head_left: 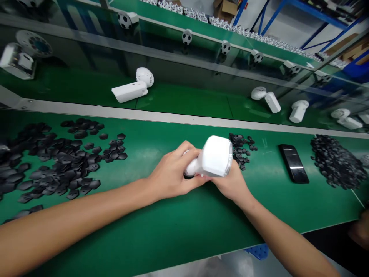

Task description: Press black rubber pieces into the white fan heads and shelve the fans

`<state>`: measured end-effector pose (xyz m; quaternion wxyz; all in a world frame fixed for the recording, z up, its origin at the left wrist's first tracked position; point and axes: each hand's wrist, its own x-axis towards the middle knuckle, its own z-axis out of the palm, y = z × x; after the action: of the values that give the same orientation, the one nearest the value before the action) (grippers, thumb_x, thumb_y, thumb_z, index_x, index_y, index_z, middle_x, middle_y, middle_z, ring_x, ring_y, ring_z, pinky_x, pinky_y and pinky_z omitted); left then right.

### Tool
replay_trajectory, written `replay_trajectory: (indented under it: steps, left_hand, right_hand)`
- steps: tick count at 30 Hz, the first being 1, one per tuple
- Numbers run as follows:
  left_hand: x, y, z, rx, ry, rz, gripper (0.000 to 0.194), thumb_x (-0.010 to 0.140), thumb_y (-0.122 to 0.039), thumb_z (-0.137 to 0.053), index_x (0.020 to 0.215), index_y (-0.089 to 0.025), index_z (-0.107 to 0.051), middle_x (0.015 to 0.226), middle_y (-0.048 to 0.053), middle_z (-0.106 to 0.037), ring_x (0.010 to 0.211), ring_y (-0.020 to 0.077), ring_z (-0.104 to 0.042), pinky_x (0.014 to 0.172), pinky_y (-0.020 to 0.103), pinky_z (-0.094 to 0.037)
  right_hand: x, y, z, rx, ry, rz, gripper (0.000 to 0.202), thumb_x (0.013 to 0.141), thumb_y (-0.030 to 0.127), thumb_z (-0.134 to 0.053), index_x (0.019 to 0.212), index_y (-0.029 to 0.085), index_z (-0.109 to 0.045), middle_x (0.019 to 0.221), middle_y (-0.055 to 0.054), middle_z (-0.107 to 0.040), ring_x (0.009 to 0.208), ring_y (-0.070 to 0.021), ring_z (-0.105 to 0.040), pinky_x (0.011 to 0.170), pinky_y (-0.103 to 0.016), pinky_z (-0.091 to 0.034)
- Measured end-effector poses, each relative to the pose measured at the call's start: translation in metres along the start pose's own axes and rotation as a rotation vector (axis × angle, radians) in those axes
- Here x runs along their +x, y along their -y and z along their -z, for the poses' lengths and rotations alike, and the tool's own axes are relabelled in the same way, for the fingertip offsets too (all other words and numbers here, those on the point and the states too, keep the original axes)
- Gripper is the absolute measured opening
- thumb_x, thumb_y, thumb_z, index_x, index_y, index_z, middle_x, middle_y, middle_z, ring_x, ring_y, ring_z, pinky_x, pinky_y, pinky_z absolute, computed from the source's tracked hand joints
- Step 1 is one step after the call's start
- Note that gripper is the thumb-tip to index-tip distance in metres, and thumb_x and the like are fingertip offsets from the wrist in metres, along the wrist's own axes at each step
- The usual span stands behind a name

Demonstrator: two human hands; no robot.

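Just above the green worktop (138, 227), a white plastic device (216, 156) with a wide squared head and a narrower end is held between both hands. My left hand (173, 167) is closed around the narrower end, its thumb stretched along the near side. From the right, my right hand (230, 182) reaches behind and under the wide head, which hides most of its fingers; it appears to grip the device from below. Small black plastic pieces (242, 148) lie right behind that hand.
Many black five-sided pieces (62, 165) are spread at the left. A black phone (294, 163) and a pile of small black parts (337, 161) lie at the right. Behind a metal rail (161, 115), a conveyor carries similar white devices (131, 90). A person's arm (359, 229) shows at the right edge.
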<state>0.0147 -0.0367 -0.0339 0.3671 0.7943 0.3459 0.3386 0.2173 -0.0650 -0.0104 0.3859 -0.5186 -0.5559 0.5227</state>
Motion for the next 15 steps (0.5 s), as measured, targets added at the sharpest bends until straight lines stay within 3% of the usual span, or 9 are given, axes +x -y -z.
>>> replay_trajectory:
  steps: [4,7,9,12,15]
  left_hand:
    - [0.006,0.001,0.001,-0.038,-0.006,0.005,0.046,0.088,-0.052,-0.078,0.121,-0.021,-0.068,0.113,0.007,-0.069,0.096,0.021,-0.067,0.079,0.03,-0.049]
    - [0.013,0.003,0.007,-0.272,0.067,0.062,0.05,0.092,-0.064,-0.069,0.107,-0.017,-0.07,0.096,0.004,-0.071,0.083,0.0175,-0.064,0.073,0.026,-0.047]
    - [0.017,0.003,0.014,-0.414,0.16,0.056,0.061,0.099,-0.072,-0.051,0.098,-0.014,-0.07,0.084,0.003,-0.069,0.072,0.0146,-0.06,0.066,0.024,-0.044]
    - [0.02,0.001,0.024,-0.368,0.396,0.016,0.07,0.102,-0.075,-0.04,0.091,-0.013,-0.069,0.076,0.003,-0.067,0.063,0.0123,-0.056,0.059,0.023,-0.038]
    - [0.022,0.0,0.029,-0.3,0.501,0.024,0.07,0.102,-0.075,-0.04,0.086,-0.012,-0.067,0.073,0.004,-0.065,0.062,0.0122,-0.054,0.059,0.023,-0.036]
  right_hand:
    - [0.003,-0.004,0.001,0.034,0.012,-0.011,0.025,0.075,0.026,-0.088,0.068,0.018,-0.065,0.07,-0.003,-0.072,0.064,-0.0174,-0.068,0.06,-0.027,-0.055]
    - [0.008,-0.01,0.01,0.07,0.076,-0.008,0.032,0.076,0.032,-0.092,0.073,0.018,-0.064,0.071,-0.002,-0.069,0.064,-0.0146,-0.064,0.06,-0.025,-0.052]
    - [0.012,-0.012,0.019,0.105,0.102,0.067,0.036,0.08,0.041,-0.091,0.093,0.019,-0.066,0.085,-0.003,-0.071,0.065,-0.0124,-0.061,0.059,-0.024,-0.049]
    - [0.01,-0.005,0.027,0.182,0.11,0.18,0.063,0.087,0.058,-0.081,0.135,0.026,-0.055,0.118,-0.009,-0.071,0.071,-0.0127,-0.061,0.06,-0.026,-0.051]
    - [0.002,0.006,0.027,0.237,0.055,0.25,0.062,0.086,0.056,-0.084,0.132,0.026,-0.054,0.116,-0.01,-0.072,0.081,-0.0181,-0.068,0.065,-0.029,-0.057]
